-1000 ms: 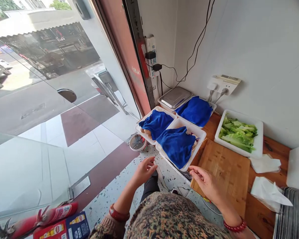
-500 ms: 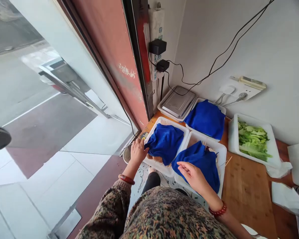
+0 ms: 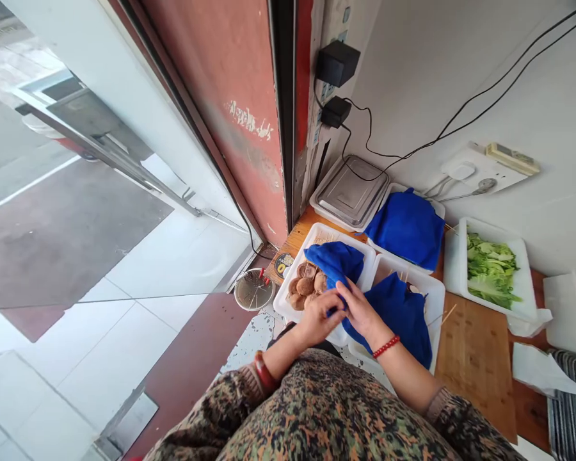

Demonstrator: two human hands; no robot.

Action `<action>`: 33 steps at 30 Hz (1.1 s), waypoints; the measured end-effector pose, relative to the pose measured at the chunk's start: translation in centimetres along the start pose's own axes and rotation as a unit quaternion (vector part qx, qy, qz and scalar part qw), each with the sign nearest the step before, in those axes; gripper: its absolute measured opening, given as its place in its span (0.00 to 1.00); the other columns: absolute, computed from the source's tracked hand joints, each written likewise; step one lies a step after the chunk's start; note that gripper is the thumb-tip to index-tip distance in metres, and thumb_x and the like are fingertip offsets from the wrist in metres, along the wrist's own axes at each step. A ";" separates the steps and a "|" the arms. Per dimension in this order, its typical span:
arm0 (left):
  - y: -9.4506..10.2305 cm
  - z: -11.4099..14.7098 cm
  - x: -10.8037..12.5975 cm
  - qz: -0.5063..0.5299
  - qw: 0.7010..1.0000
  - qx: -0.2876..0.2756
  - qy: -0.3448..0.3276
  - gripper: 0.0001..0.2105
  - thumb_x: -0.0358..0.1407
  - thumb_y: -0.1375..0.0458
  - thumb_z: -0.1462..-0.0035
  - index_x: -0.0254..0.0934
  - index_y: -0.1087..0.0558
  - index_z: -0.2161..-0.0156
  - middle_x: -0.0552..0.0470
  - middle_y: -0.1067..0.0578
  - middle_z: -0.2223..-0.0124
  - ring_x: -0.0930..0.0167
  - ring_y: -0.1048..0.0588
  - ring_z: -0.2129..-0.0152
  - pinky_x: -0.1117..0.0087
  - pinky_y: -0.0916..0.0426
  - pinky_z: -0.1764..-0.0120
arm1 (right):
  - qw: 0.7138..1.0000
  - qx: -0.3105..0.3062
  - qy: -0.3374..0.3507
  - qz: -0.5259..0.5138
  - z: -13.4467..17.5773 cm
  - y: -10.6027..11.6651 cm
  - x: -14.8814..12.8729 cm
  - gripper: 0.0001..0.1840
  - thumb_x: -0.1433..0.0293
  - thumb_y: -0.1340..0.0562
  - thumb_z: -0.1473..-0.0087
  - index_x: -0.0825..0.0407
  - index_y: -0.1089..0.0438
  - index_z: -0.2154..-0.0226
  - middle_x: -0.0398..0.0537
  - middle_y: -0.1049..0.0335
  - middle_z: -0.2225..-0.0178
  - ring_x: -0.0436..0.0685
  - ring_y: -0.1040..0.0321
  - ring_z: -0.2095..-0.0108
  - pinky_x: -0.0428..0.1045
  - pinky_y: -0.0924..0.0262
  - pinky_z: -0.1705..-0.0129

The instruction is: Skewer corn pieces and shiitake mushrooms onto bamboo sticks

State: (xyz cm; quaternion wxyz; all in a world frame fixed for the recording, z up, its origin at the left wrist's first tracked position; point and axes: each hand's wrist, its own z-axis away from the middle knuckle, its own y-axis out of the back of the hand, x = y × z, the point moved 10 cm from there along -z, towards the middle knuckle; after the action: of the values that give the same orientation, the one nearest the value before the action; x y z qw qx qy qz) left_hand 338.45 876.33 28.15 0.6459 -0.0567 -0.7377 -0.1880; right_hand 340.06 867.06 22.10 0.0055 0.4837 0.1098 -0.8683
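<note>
A blue cloth [image 3: 333, 259] lies bunched over the right part of a white plastic tub [image 3: 281, 307]. My left hand [image 3: 320, 315] and my right hand [image 3: 361, 314] meet at the cloth's near edge, fingers closed around its fabric. Brown round pieces that look like mushrooms [image 3: 305, 285] show uncovered at the tub's left, with thin wooden sticks [image 3: 325, 237] behind them. Just under my right hand, a second blue cloth [image 3: 397, 317] covers most of the neighbouring tub [image 3: 436, 301], where a few stick ends poke out.
Behind stand a lidded metal tray [image 3: 358, 189] and another cloth-covered tub [image 3: 406, 230]. To the right are a tub of lettuce [image 3: 492, 269], a wooden board [image 3: 475, 365] and a stack of dark plates [image 3: 571, 403]. A bin [image 3: 254, 289] sits left, near the glass door [image 3: 173, 256].
The cloth's left side has been drawn back to the right, baring the brown pieces. My left hand has moved right, and my right hand has come up to meet it at the cloth.
</note>
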 end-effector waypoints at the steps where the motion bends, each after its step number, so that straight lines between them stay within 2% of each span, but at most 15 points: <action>1: -1.6 0.0 0.7 0.010 0.999 -0.032 -0.015 0.04 0.32 0.43 0.43 0.38 0.31 0.70 0.44 0.23 0.52 0.67 0.24 0.58 0.66 0.29 0.55 | 1.000 0.018 -0.006 -0.023 -0.2 0.4 0.2 0.26 0.55 0.34 0.48 0.48 0.29 0.49 0.48 0.23 0.52 0.58 0.26 0.56 0.52 0.31 0.55; 4: -4.5 0.3 1.6 -0.017 0.994 -0.098 -0.049 0.03 0.29 0.43 0.44 0.37 0.27 0.65 0.42 0.23 0.49 0.63 0.26 0.51 0.62 0.30 0.49 | 0.990 0.136 -0.019 -0.040 0.4 4.2 1.2 0.22 0.56 0.30 0.54 0.51 0.25 0.58 0.47 0.20 0.62 0.58 0.25 0.62 0.52 0.30 0.57; 6: -4.4 0.7 1.0 -0.044 0.992 -0.101 -0.055 0.09 0.31 0.43 0.43 0.38 0.26 0.57 0.41 0.25 0.46 0.63 0.27 0.47 0.61 0.32 0.46 | 0.973 0.222 -0.016 -0.055 1.6 7.4 2.0 0.23 0.55 0.32 0.53 0.51 0.25 0.57 0.47 0.20 0.61 0.59 0.25 0.60 0.53 0.29 0.56; 8: -2.3 1.0 -0.9 -0.089 0.994 -0.057 -0.012 0.10 0.33 0.43 0.41 0.38 0.25 0.55 0.42 0.23 0.50 0.64 0.25 0.52 0.62 0.30 0.49 | 0.955 0.289 -0.008 -0.073 3.0 10.1 2.6 0.25 0.53 0.34 0.50 0.51 0.26 0.54 0.49 0.21 0.56 0.60 0.25 0.55 0.54 0.29 0.52; 10: 1.8 1.6 -3.9 -0.173 0.980 0.019 0.093 0.07 0.34 0.44 0.40 0.38 0.24 0.59 0.46 0.21 0.61 0.67 0.23 0.62 0.65 0.28 0.56 | 0.939 0.334 -0.003 -0.084 4.2 12.0 3.0 0.26 0.52 0.36 0.49 0.50 0.28 0.53 0.50 0.23 0.53 0.61 0.26 0.51 0.55 0.30 0.49; 11: 4.0 2.2 -5.5 -0.223 0.960 0.050 0.159 0.08 0.34 0.46 0.39 0.38 0.24 0.61 0.47 0.21 0.62 0.69 0.23 0.65 0.67 0.28 0.59 | 0.934 0.347 -0.002 -0.087 4.6 12.6 3.2 0.26 0.52 0.37 0.48 0.50 0.29 0.52 0.50 0.23 0.52 0.60 0.27 0.50 0.55 0.31 0.48; 12: 6.2 2.8 -6.8 -0.278 0.932 0.070 0.222 0.09 0.34 0.47 0.38 0.39 0.25 0.61 0.48 0.21 0.63 0.69 0.23 0.67 0.69 0.29 0.60 | 0.931 0.353 -0.002 -0.093 4.9 12.9 3.3 0.26 0.52 0.38 0.48 0.49 0.29 0.51 0.50 0.24 0.51 0.60 0.28 0.49 0.55 0.32 0.47; 13: 7.6 3.0 -7.5 -0.301 0.918 0.074 0.247 0.10 0.33 0.48 0.38 0.38 0.25 0.61 0.47 0.21 0.63 0.69 0.23 0.67 0.68 0.29 0.61 | 0.930 0.355 -0.001 -0.095 5.0 13.0 3.3 0.27 0.52 0.38 0.48 0.49 0.30 0.50 0.50 0.24 0.51 0.60 0.28 0.49 0.55 0.33 0.45; 15: 9.5 2.9 -8.5 -0.333 0.899 0.066 0.276 0.11 0.33 0.49 0.38 0.36 0.24 0.61 0.46 0.21 0.64 0.67 0.23 0.67 0.68 0.30 0.61 | 0.937 0.342 0.006 -0.068 4.9 12.8 3.0 0.28 0.52 0.37 0.48 0.48 0.30 0.48 0.49 0.25 0.49 0.61 0.30 0.47 0.56 0.37 0.42; 16: 9.8 2.6 -8.8 -0.342 0.895 0.056 0.281 0.11 0.33 0.49 0.38 0.36 0.24 0.61 0.46 0.21 0.64 0.66 0.23 0.66 0.67 0.30 0.60 | 0.943 0.329 0.013 -0.040 4.7 12.4 2.6 0.29 0.51 0.37 0.48 0.48 0.30 0.47 0.49 0.26 0.48 0.61 0.31 0.46 0.57 0.38 0.41; 20: 8.8 1.0 -10.0 -0.380 0.872 0.013 0.308 0.10 0.35 0.47 0.40 0.36 0.24 0.58 0.43 0.20 0.60 0.62 0.22 0.61 0.65 0.30 0.59 | 0.956 0.272 0.051 0.098 3.8 10.9 1.3 0.31 0.51 0.40 0.45 0.48 0.32 0.44 0.51 0.28 0.46 0.63 0.32 0.45 0.60 0.42 0.39; 26: 7.7 -1.8 -10.8 -0.417 0.842 -0.007 0.343 0.14 0.40 0.49 0.38 0.34 0.25 0.59 0.38 0.21 0.60 0.57 0.22 0.60 0.60 0.30 0.60 | 0.944 0.221 0.085 0.231 3.1 9.7 1.2 0.32 0.53 0.41 0.45 0.52 0.33 0.43 0.56 0.28 0.46 0.65 0.31 0.46 0.61 0.42 0.40; 30: 7.5 -3.3 -11.1 -0.409 0.846 -0.014 0.342 0.14 0.41 0.49 0.39 0.34 0.25 0.58 0.37 0.22 0.61 0.57 0.23 0.60 0.60 0.31 0.60 | 0.938 0.209 0.115 0.252 3.2 8.9 0.8 0.28 0.55 0.41 0.43 0.52 0.32 0.44 0.55 0.28 0.46 0.64 0.31 0.46 0.61 0.42 0.40; 33: 7.0 -4.0 -11.4 -0.378 0.865 -0.030 0.330 0.13 0.40 0.47 0.41 0.33 0.25 0.64 0.39 0.22 0.65 0.58 0.23 0.64 0.62 0.32 0.63 | 0.939 0.207 0.128 0.244 3.2 8.7 0.6 0.28 0.55 0.39 0.45 0.51 0.31 0.45 0.55 0.27 0.46 0.64 0.31 0.46 0.62 0.42 0.39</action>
State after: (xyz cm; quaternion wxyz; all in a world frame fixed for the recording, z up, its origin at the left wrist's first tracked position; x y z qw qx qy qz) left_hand 346.29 883.22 18.84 0.7293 0.2725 -0.4405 -0.4470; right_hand 338.07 858.02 21.58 0.1027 0.5932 -0.1943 -0.7745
